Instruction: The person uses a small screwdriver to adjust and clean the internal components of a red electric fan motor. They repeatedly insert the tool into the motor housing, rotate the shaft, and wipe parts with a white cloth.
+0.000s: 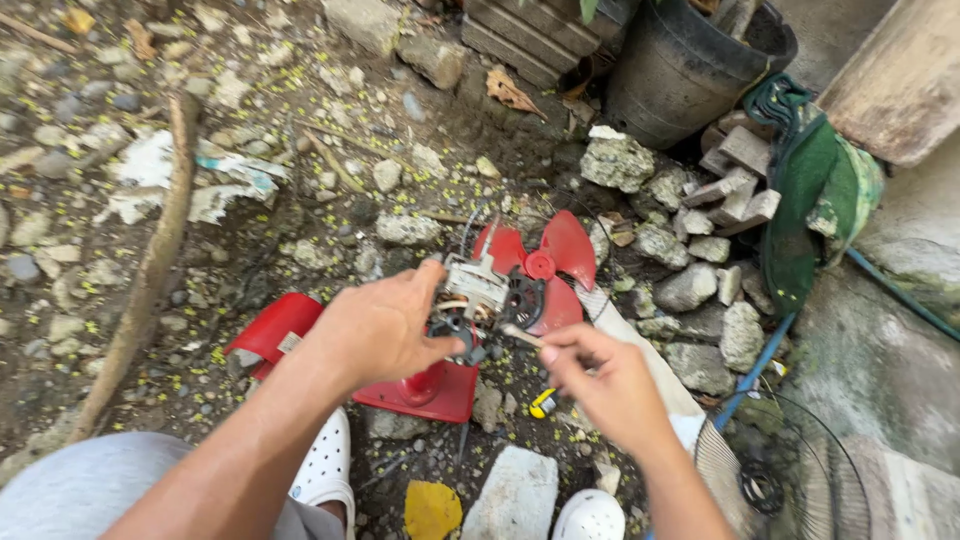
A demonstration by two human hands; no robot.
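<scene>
Holding the fan motor off the rubble ground, left hand has its grip clamped on the housing; right hand pinches a thin tool against it. Red blades sit on the motor; red base below it, black pot beyond.

The left forearm reached up from the lower left, bare, its wrist straight; the left hand lay knuckles up, fingers curled forward and closed, thumb stretched to the right; the right forearm rose from the lower right edge, angled inward; the right hand was half closed, fingertips pinched together near the thumb; the two hands stood near each other, not touching.
</scene>
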